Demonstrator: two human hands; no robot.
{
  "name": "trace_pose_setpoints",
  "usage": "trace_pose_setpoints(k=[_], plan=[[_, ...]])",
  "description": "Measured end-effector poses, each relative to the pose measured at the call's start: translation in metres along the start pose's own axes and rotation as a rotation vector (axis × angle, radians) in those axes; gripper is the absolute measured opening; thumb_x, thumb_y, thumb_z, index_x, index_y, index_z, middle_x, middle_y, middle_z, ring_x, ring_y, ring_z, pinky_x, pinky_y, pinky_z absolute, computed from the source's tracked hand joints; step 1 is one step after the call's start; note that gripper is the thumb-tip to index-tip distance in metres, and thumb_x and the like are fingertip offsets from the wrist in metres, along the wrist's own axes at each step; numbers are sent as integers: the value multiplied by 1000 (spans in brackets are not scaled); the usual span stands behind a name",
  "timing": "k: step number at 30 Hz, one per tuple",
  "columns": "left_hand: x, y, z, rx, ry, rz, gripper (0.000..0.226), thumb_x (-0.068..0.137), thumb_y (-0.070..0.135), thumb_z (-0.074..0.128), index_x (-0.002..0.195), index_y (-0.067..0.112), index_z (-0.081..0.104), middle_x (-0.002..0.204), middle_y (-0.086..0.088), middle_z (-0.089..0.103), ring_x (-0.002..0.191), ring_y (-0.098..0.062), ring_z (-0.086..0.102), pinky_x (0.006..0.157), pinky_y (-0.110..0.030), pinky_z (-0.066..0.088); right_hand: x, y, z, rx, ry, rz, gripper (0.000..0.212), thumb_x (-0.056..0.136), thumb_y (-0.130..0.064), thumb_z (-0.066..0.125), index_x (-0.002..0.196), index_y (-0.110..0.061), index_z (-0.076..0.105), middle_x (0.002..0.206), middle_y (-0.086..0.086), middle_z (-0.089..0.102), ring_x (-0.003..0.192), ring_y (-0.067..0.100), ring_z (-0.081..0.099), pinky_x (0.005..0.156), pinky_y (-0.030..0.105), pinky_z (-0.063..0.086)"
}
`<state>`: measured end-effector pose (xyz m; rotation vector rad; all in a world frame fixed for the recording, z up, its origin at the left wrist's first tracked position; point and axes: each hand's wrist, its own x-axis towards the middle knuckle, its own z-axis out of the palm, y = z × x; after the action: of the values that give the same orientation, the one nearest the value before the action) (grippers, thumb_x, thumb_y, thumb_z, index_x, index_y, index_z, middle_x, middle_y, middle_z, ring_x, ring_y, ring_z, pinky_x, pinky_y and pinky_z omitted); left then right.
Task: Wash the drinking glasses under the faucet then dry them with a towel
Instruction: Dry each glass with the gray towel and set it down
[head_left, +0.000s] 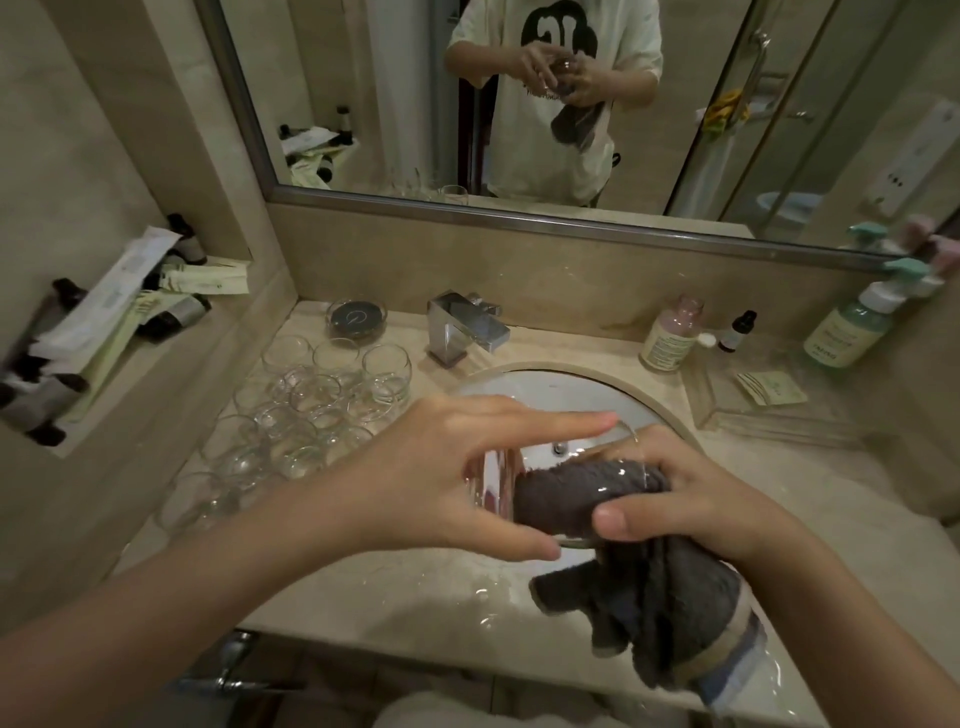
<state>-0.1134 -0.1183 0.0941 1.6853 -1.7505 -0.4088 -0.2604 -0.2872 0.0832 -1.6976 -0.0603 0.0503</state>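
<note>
My left hand (441, 478) grips a clear drinking glass (493, 488) on its side over the front of the sink (550, 389). A dark grey towel (654, 613) is stuffed into the glass's mouth, and my right hand (691, 499) pinches the towel at the rim. The rest of the towel hangs down over the wet counter edge. Several more clear glasses (322, 400) stand clustered on the counter left of the sink. The chrome faucet (467, 327) stands behind the basin with no water running.
A wall niche at the left holds toiletry tubes and sachets (119, 322). A black dish (357, 318) sits by the faucet. Bottles (670, 338) and a pump dispenser (852, 327) stand at the right, near a clear tray (769, 410). A mirror (519, 104) spans the wall.
</note>
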Motion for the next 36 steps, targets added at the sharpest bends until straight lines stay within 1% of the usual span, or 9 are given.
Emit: trace_pose_setpoints(k=[3, 7, 11, 16, 21, 26, 30, 33, 36], plan=[[2, 1, -9, -394, -111, -234, 81, 60, 32, 88, 125, 62, 50, 113, 19, 68, 93, -16, 70, 78, -26, 56, 4, -4, 3, -48, -60, -16, 20, 74, -25, 71, 59, -17, 60, 54, -2, 46, 50, 10, 44, 53, 22, 36], [1, -10, -11, -831, -223, -465, 69, 61, 26, 81, 123, 50, 61, 114, -7, 70, 83, -34, 72, 63, -40, 60, 5, -18, 9, -169, -140, 13, 15, 69, -24, 80, 75, -33, 69, 67, 1, 64, 62, 11, 63, 58, 22, 50], [-3, -14, -10, -611, -341, -423, 77, 65, 28, 84, 125, 62, 50, 115, 5, 69, 108, -36, 64, 90, -46, 56, 12, -8, 15, -545, -106, -27, 20, 74, -25, 80, 93, -26, 75, 77, -12, 69, 71, 13, 66, 69, 33, 53], [3, -15, -18, -407, -348, -440, 77, 52, 62, 76, 123, 65, 45, 132, 20, 56, 122, 3, 52, 106, -33, 44, 20, -5, 17, -443, -97, -14, 10, 77, -22, 77, 86, -24, 74, 71, -10, 66, 66, 11, 64, 65, 27, 51], [9, -20, -20, -394, -332, -453, 68, 55, 49, 84, 114, 55, 50, 101, 3, 71, 95, -13, 69, 89, -37, 55, 30, -4, 16, -536, -109, -37, 32, 73, -35, 78, 98, -16, 76, 85, -2, 73, 79, 16, 69, 74, 43, 53], [-3, -39, -18, -497, -246, -492, 68, 55, 39, 89, 112, 53, 54, 99, -7, 72, 93, -24, 70, 86, -40, 56, 36, 5, 5, -404, -46, -27, 50, 70, -56, 76, 97, -14, 76, 86, 8, 73, 79, 26, 69, 72, 51, 52], [-22, -58, -21, -558, -124, -556, 70, 53, 34, 89, 113, 48, 55, 94, 1, 75, 94, -19, 70, 84, -36, 57, 34, 11, -6, -250, 89, -29, 18, 68, -46, 76, 83, -36, 77, 83, 1, 75, 75, 11, 70, 69, 25, 55], [-37, -71, -23, -604, -38, -589, 79, 52, 37, 87, 123, 46, 53, 103, -3, 74, 101, -27, 69, 91, -47, 54, 37, 23, -7, -195, 235, -6, 37, 67, -45, 68, 83, -13, 77, 72, 5, 70, 65, 6, 67, 63, 15, 51], [-44, -76, -22, -585, 35, -604, 87, 50, 32, 88, 129, 41, 53, 108, -3, 71, 99, -20, 69, 81, -32, 57, 48, 35, 3, -160, 303, 26, 38, 68, -48, 68, 77, -12, 74, 67, 2, 67, 64, 10, 66, 62, 19, 53]])
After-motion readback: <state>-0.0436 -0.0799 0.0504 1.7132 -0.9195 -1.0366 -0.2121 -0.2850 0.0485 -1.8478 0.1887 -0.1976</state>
